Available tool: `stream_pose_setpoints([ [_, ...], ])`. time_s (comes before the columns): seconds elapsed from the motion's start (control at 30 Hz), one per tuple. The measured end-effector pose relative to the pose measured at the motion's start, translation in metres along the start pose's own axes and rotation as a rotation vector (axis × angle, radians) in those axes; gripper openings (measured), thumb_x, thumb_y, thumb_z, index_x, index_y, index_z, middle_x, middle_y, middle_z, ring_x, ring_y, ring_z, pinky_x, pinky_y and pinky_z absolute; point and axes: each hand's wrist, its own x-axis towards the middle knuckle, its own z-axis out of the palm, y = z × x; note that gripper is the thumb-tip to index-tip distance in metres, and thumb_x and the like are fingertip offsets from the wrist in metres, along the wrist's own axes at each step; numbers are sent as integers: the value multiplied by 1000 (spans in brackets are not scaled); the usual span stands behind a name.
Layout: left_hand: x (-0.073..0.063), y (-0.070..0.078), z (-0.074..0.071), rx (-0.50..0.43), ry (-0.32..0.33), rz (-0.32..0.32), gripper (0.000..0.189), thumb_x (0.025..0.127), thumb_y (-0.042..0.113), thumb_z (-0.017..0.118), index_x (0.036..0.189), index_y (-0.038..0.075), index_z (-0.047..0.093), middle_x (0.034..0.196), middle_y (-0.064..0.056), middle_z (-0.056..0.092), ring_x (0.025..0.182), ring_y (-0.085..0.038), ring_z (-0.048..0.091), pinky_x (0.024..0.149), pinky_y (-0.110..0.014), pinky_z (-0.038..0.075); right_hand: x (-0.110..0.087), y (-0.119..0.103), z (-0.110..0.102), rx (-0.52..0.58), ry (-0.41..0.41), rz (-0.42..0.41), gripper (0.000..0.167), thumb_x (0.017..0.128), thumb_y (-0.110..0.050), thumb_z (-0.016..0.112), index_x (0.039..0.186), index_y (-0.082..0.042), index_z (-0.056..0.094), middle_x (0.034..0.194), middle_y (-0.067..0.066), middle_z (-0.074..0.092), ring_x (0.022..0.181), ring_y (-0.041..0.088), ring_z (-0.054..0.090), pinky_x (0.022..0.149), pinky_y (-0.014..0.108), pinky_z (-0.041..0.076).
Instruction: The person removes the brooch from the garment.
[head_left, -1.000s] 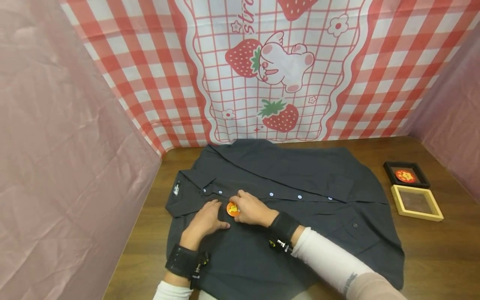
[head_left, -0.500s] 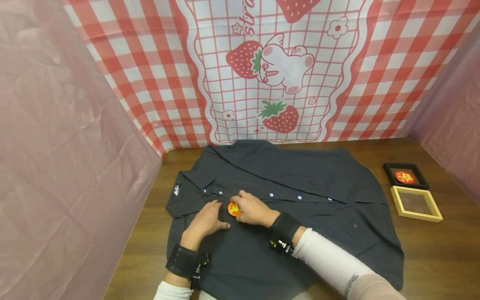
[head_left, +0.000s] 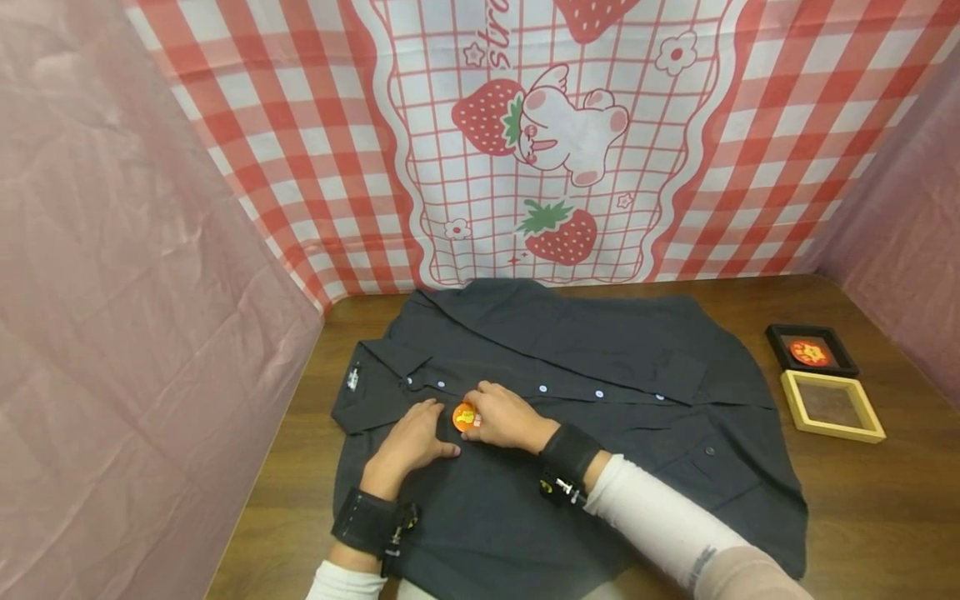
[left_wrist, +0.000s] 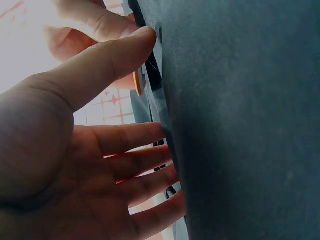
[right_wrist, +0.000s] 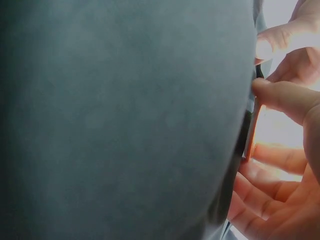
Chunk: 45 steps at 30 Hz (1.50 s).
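Observation:
A dark grey button-up shirt (head_left: 517,508) lies spread on the table, its collar to the left. My right hand (head_left: 510,419) pinches a round orange badge (head_left: 462,417) with a yellow figure on it, against the shirt front below the row of buttons. In the right wrist view the badge (right_wrist: 253,131) appears edge-on between thumb and fingers; its back is hidden. Just left of it, my left hand (head_left: 411,442) rests on the shirt. Its fingers (left_wrist: 135,137) are straight and spread, their tips touching the cloth, with the thumb held apart towards the badge.
At the right of the wooden table (head_left: 877,500) lie a black frame (head_left: 844,367) holding a red round badge (head_left: 810,352) and a pale yellow frame (head_left: 832,430). A checked strawberry cloth (head_left: 645,150) hangs behind; pink cloth (head_left: 150,292) hangs at both sides.
The badge has turned slightly in my right hand's fingers and shifted a little, first right, then back left. My left hand stays in place on the shirt.

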Motion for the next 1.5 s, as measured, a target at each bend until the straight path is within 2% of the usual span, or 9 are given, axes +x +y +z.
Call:
stream_pose_setpoints([
  [0.2, 1, 1, 1, -2, 3, 7, 78, 77, 31, 82, 140, -1, 48, 150, -19, 43, 140, -35, 40, 114, -50, 35, -1, -1, -1, -4, -2, 6, 48, 80, -43, 77, 110, -7, 70, 93, 3, 63, 79, 13, 54, 72, 30, 49],
  [0.37, -1, 1, 1, -3, 11, 14, 77, 77, 32, 82, 139, -1, 49, 149, -20, 44, 140, -35, 40, 113, -50, 35, -1, 0, -1, -8, 16, 17, 45, 76, -35, 79, 109, -7, 69, 91, 4, 59, 80, 16, 53, 70, 30, 48],
  [0.63, -1, 0, 1, -4, 19, 23, 77, 77, 32, 82, 138, -2, 50, 149, -20, 44, 140, -35, 40, 113, -50, 35, -1, 2, -4, -11, 25, 28, 49, 71, -26, 80, 114, -6, 67, 95, 6, 56, 86, 19, 52, 75, 34, 49],
  [0.93, 2, 2, 1, 3, -3, -15, 78, 77, 31, 82, 140, -1, 49, 150, -19, 42, 141, -36, 39, 114, -51, 34, 0, 6, -13, 79, -27, 73, 54, 76, -19, 78, 126, -7, 62, 103, 6, 54, 84, 15, 51, 78, 32, 49],
  [1.27, 2, 1, 2, 5, 4, -3, 78, 77, 32, 82, 139, -1, 49, 149, -19, 44, 140, -35, 40, 113, -51, 35, -1, 6, -6, 154, 52, 45, 47, 81, -26, 76, 123, -9, 62, 101, 4, 56, 80, 12, 55, 75, 29, 50],
  [1.5, 3, 0, 2, 6, 1, -14, 78, 77, 32, 82, 139, -2, 49, 149, -19, 43, 140, -35, 40, 113, -51, 35, 0, 3, -8, 172, 49, 10, 48, 79, -25, 77, 122, -6, 64, 99, 3, 58, 80, 11, 54, 74, 27, 49],
])
